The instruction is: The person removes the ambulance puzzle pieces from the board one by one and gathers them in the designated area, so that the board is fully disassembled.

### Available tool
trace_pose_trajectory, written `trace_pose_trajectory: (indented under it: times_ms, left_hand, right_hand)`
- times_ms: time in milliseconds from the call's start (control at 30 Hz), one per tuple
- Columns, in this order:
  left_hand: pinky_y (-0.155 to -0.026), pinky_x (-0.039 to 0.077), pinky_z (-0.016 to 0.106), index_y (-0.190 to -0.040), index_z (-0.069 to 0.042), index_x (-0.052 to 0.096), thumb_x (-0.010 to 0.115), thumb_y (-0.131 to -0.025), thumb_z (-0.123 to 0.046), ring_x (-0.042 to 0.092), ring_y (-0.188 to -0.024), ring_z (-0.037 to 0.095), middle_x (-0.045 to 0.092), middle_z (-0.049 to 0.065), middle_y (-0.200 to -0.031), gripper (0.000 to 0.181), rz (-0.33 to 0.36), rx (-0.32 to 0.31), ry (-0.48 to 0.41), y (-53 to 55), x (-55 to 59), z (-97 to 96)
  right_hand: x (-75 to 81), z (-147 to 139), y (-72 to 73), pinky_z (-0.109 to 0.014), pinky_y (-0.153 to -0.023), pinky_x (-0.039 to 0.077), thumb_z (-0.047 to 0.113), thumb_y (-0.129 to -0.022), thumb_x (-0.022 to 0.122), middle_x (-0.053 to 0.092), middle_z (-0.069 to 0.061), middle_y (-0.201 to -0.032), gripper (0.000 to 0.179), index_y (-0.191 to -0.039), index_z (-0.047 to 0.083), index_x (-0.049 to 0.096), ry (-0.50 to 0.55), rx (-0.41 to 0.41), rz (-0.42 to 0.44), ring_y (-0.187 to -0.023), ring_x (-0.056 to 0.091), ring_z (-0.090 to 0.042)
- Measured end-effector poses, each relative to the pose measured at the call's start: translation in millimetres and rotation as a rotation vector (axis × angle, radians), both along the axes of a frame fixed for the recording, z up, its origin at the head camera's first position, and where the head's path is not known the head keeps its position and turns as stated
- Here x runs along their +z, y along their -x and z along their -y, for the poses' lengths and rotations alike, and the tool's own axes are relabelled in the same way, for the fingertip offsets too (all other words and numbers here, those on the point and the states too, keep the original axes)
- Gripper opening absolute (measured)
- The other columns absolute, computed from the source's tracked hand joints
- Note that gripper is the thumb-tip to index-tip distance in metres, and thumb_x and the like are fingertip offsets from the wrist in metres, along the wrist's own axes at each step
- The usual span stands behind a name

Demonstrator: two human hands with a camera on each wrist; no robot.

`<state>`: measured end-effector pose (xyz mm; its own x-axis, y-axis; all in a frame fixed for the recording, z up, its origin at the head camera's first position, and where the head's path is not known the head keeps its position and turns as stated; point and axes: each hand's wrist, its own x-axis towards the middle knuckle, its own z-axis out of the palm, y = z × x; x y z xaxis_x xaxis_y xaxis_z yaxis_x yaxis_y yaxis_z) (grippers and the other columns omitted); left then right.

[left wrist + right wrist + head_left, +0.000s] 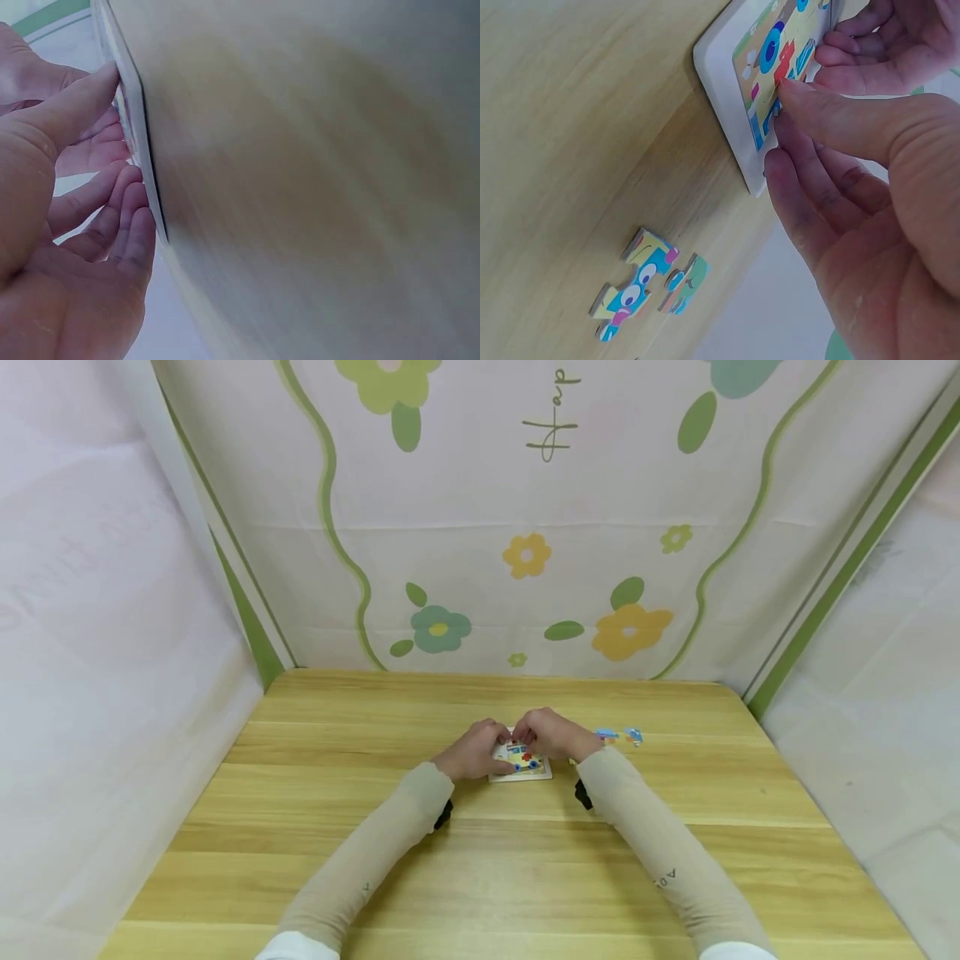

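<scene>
We see the white-bordered, rectangular picture puzzle point(529, 760) just right of the left hand point(474, 752) gripping it, beneath the right hand point(551, 732) pinching a small flat piece point(777, 112).

And here's the puzzle point(538, 762), flat on the wood, white-rimmed with rounded corners: a yellow vehicle, red cross, blue wheels towards six o'clock! The left hand point(474, 752) grips it from nine o'clock, thumb on the picture. Up near twelve, the right hand point(550, 733) pinches a small piece point(776, 111), mostly hidden. Out between two and three o'clock lie two loose ones, print up: the eyed piece point(640, 282), blue and yellow, and, just beside it, the green piece point(695, 277), with blue and orange.
</scene>
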<state>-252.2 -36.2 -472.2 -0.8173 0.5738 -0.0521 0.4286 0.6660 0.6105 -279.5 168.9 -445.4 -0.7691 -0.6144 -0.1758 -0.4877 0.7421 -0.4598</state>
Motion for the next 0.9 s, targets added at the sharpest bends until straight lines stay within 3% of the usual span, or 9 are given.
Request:
trace_pose_trajectory:
  times_ms: [233,500,900]
  left_hand:
    - [-0.109,0.049,0.043,-0.134,0.005,0.061,0.083,-0.094,-0.023,0.057,-0.121,0.029,0.061,0.018,-0.134,0.054,0.005,-0.015,-0.013,1.7,0.5,0.5]
    - [-0.108,0.05,0.043,-0.131,0.006,0.062,0.084,-0.093,-0.02,0.057,-0.119,0.029,0.062,0.018,-0.131,0.051,0.01,-0.011,-0.015,0.1,3.6,0.3]
    - [-0.107,0.051,0.043,-0.132,0.008,0.063,0.084,-0.093,-0.021,0.059,-0.117,0.028,0.064,0.019,-0.13,0.053,-0.015,-0.02,-0.002,1.7,1.1,-2.2]
  right_hand:
    - [0.2,-1.3,0.6,-0.035,-0.093,0.061,-0.01,-0.094,0.068,0.076,-0.008,-0.112,0.029,-0.117,0.004,0.076,0.02,-0.015,0.012,-0.102,0.071,-0.02]
    - [4.5,-1.9,-2.5,-0.035,-0.088,0.061,0.007,-0.104,0.066,0.075,-0.006,-0.104,0.009,-0.109,0.007,0.073,0.125,-0.067,0.066,-0.095,0.071,-0.018]
    - [5.5,-8.3,-3.5,-0.031,-0.084,0.059,0.009,-0.105,0.066,0.075,-0.009,-0.102,0.007,-0.105,0.008,0.073,0.213,-0.079,0.058,-0.094,0.072,-0.023]
